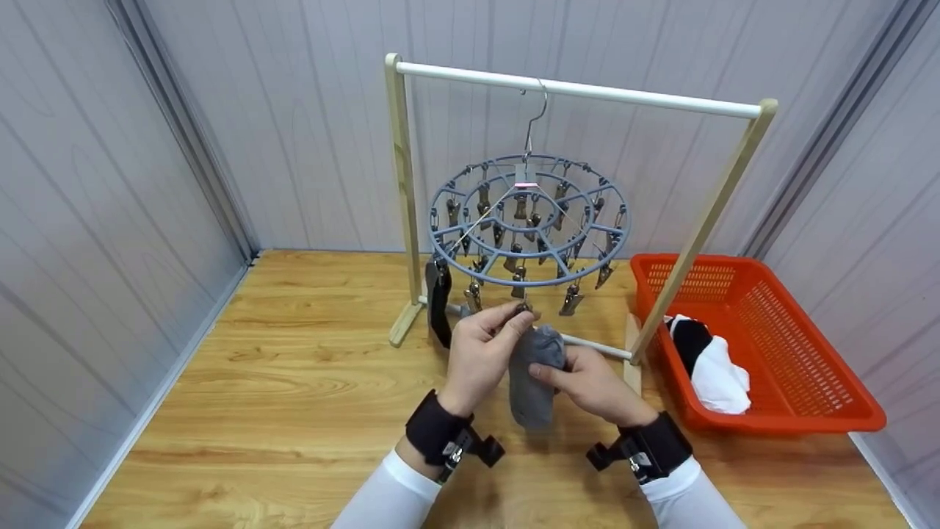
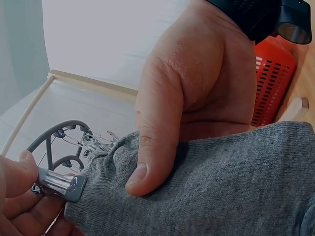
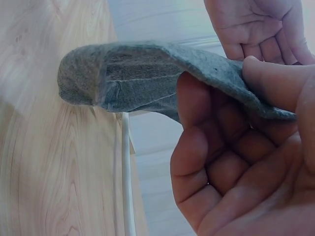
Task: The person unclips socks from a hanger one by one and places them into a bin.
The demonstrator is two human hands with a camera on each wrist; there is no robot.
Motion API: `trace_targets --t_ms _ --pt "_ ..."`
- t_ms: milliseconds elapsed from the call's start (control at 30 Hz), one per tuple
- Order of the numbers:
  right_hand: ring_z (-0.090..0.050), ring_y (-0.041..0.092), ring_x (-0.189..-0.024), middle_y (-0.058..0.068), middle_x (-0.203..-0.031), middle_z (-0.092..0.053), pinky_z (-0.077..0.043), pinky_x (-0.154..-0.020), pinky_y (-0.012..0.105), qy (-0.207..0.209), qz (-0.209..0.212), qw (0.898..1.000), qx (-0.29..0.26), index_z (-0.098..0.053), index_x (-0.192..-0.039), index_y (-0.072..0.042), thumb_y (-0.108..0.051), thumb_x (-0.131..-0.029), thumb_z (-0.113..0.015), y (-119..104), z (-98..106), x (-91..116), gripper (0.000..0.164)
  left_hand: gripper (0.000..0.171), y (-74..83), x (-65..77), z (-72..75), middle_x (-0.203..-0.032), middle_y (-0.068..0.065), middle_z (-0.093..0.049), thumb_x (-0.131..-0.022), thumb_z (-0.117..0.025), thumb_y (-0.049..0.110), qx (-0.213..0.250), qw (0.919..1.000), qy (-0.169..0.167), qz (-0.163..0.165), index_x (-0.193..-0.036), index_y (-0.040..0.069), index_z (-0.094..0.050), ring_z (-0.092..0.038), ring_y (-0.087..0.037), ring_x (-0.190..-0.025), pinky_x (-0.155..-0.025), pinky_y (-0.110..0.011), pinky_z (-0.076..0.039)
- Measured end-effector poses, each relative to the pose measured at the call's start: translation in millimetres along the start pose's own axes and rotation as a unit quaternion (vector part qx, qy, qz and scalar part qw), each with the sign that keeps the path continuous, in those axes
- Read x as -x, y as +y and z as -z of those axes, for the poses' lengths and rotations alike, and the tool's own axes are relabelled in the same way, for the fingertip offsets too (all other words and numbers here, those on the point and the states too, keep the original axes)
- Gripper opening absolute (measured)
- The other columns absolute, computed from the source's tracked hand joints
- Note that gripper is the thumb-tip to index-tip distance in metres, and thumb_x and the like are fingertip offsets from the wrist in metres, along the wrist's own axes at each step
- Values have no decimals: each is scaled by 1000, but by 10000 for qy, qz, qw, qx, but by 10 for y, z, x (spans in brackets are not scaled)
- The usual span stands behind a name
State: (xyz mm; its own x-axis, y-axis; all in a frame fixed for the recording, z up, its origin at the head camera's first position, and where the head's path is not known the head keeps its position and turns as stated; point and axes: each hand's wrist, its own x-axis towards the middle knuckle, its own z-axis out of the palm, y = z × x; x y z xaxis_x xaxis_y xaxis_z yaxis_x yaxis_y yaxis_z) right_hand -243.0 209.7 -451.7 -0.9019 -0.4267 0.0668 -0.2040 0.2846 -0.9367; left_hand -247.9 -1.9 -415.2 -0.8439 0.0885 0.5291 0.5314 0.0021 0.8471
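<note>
A grey sock (image 1: 532, 389) hangs in front of the round clip hanger (image 1: 440, 246), its toe end pointing down in the head view. My right hand (image 1: 598, 386) pinches it near its upper end, thumb on the near face and fingers behind, as the right wrist view shows of the sock (image 3: 142, 73). With thumb and fingers, my left hand (image 1: 481, 353) pinches a metal clip (image 2: 61, 184), whose tip lies over the sock's edge in the left wrist view. Whether the clip bites the fabric I cannot tell.
The hanger hooks over the white bar (image 1: 624, 97) of a wooden stand and carries several other clips. A dark sock (image 1: 439, 305) hangs at its left side. On the right, an orange basket (image 1: 808, 353) holds black and white fabric pieces (image 1: 716, 371) beside the stand's right leg.
</note>
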Motion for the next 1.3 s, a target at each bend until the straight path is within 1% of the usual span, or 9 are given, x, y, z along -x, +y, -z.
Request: trace_targets --t_ms 133,367,633,800,900,1033,1100,1200,1300 --pt "-74 22 -104 11 -120 -81 -62 -85 31 23 -72 9999 110 -81 -125 0 -26 -109 -75 -6 14 -4 31 20 0 2 3 -112 -5 -85 -108 -76 18 -34 10000 -14 -8 -123 9 -86 -78 -16 -96 -80 -24 -61" --pt "-74 22 -108 10 -123 -80 -61 -88 31 -24 -40 9999 150 -81 -125 -3 -28 -109 -75 15 49 -21 31 22 7 13 -7 -115 -12 -84 -108 -76 17 32 10000 23 39 -125 7 -85 -73 -13 -88 -73 -21 -53" --pt "-72 16 -98 7 -109 -79 -59 -83 28 -9 76 9992 383 -83 -115 -4 -25 -109 -74 24 96 -16 24 21 6 25 -3 -112 -6 -85 -108 -74 14 122 9996 163 -177 -125 5 -84 -80 -22 -108 -94 -32 -64" --pt "-74 16 -101 5 -114 -82 -59 -86 28 154 83 9951 973 -84 -116 -7 -27 -108 -76 20 121 1 24 21 0 19 -2 -110 -7 -85 -107 -75 14 103 9994 234 -222 -123 4 -85 -80 -24 -104 -91 -33 -65" --pt "-76 18 -102 7 -115 -83 -61 -87 30 225 111 9926 1192 -84 -119 -6 -27 -107 -77 2 142 16 25 23 21 17 -1 -111 -7 -85 -107 -76 15 -17 9998 186 -78 -125 4 -84 -80 -22 -103 -89 -32 -64" --pt "-77 20 -103 7 -115 -82 -63 -88 33 270 68 9925 1192 -83 -121 -6 -26 -108 -76 -31 171 38 25 25 51 14 2 -113 -6 -84 -106 -79 20 -386 9990 87 215 -124 5 -84 -78 -18 -100 -88 -33 -64" --pt "-77 20 -102 6 -114 -82 -64 -88 34 289 53 9928 1161 -82 -121 -6 -26 -108 -76 -42 189 48 24 26 61 15 2 -116 -6 -83 -105 -80 23 -708 9973 36 209 -124 5 -84 -76 -18 -101 -90 -35 -63" --pt "-77 19 -100 5 -111 -82 -64 -86 33 330 4 9925 1175 -82 -119 -7 -28 -108 -75 -47 208 57 24 30 75 20 -3 -118 -7 -81 -104 -81 25 -1404 9899 0 -212 -125 3 -83 -72 -22 -107 -96 -39 -61" --pt "-75 18 -92 5 -104 -82 -63 -80 31 356 -3 9922 1192 -82 -114 -5 -28 -108 -75 -47 228 69 24 35 96 27 -7 -119 -11 -80 -103 -82 27 -2235 9701 59 -948 -125 0 -82 -69 -27 -111 -102 -44 -58"
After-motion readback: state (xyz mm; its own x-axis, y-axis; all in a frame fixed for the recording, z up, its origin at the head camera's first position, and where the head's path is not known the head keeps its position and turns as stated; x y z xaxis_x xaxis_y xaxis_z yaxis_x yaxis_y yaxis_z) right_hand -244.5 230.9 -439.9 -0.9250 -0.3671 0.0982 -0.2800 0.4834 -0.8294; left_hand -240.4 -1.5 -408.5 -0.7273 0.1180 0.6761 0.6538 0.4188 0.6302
